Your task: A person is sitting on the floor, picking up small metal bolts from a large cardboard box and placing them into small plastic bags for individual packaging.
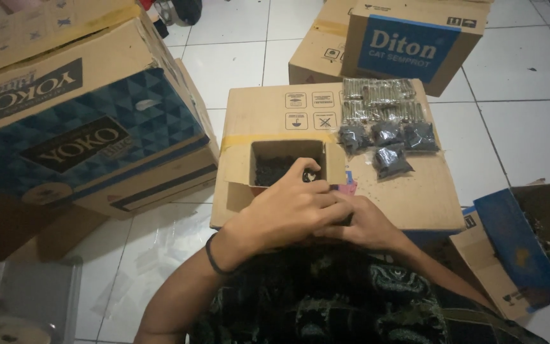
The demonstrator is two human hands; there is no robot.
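Observation:
My left hand (pixel 288 210), with a dark band on its wrist, lies across my right hand (pixel 367 224) at the near edge of a flat cardboard box (pixel 408 191). Its fingers curl at the front edge of a small open carton (pixel 335 159) filled with small dark pieces (pixel 275 169). A small pale object (pixel 311 175) shows at the left fingertips. My right hand is closed and partly covered, so what it holds is hidden. Beyond the hands lie several small clear bags of dark pieces (pixel 389 143) and rows of bagged metallic pieces (pixel 380 99).
A large blue and brown carton (pixel 84 127) stands at the left. Two more cartons (pixel 408 44) stand behind on the white tiled floor (pixel 523 127). An open blue-flapped box (pixel 529 248) holding metallic parts sits at the right. A clear plastic container (pixel 27 299) is at the lower left.

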